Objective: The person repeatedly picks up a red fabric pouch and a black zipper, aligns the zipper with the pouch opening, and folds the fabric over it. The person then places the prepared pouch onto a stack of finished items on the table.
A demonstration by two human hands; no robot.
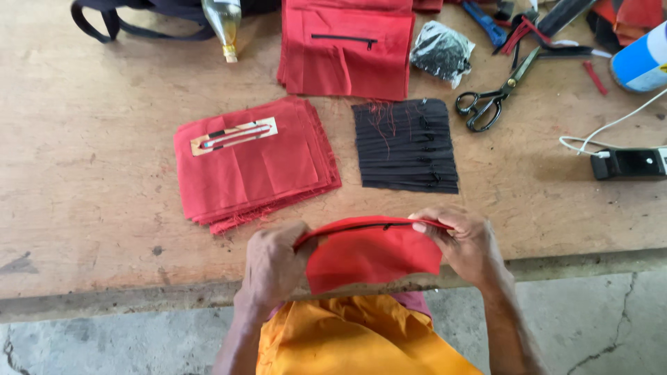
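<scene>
Holding a red fabric piece (372,253) with a black zipper along its top edge, the left hand (272,267) and right hand (467,244) are pinching its two ends, fingers closed on the cloth, low in the frame's centre at the wooden table (90,208) edge. Beyond are lying a red fabric stack (253,163), black zippers (406,146) and, upper right, scissors (490,97).
</scene>
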